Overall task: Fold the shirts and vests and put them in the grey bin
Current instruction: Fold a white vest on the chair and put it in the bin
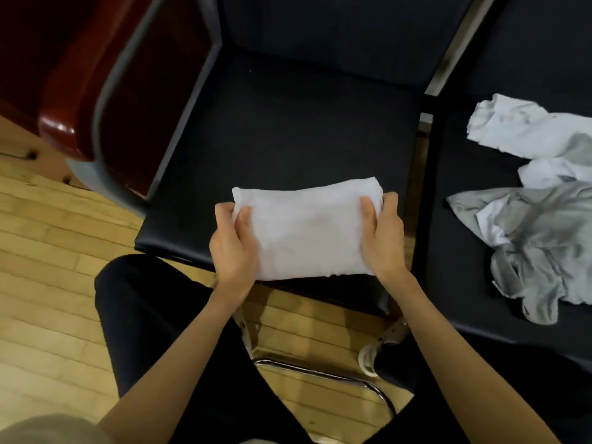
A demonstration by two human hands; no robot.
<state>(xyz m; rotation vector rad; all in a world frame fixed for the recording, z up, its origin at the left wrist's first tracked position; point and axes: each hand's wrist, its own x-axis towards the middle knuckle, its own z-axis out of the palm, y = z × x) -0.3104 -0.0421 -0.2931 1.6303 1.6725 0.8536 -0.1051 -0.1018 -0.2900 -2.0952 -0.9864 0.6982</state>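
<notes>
On the near seat edge, left hand and right hand pinch the folded shirt's ends, probably so it lifts without unfolding.

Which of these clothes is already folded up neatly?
The white garment gripped between both hands on the middle black seat. The white and grey ones on the right lie crumpled.

You've 1 cam only: head view, looking fwd and steeply down, close over the black chair seat.
</notes>
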